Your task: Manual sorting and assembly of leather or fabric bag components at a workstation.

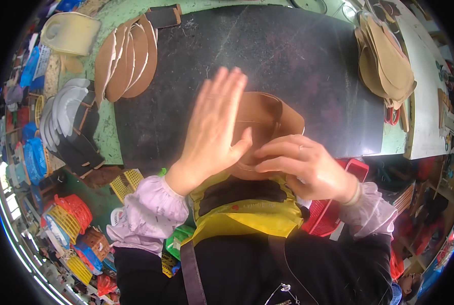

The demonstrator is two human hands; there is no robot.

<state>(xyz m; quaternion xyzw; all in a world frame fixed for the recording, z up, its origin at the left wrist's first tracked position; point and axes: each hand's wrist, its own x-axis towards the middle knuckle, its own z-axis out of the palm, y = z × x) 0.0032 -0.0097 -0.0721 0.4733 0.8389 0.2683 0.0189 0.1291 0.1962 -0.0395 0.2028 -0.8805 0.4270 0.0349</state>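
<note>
Two hands work a brown leather piece at the near edge of a black mat.

The black mat (pixel 298 66) covers most of the green workbench (pixel 105 132) beyond the fingers. A fanned stack of brown leather cut-outs (pixel 128 58) lies past the left fingertips, up and to the left, and a second tan pile (pixel 387 61) sits well beyond the right hand, at the mat's far right corner. Grey and black shaped pieces (pixel 67 119) lie well to the left of the left hand. The brown leather piece (pixel 262 119) rests on the mat just behind both hands. The left hand (pixel 214 124) is spread flat, fingers straight and open, pressed against the piece's left side. The right hand (pixel 300 162) has its fingers curled, pinching the piece's near edge.
</note>
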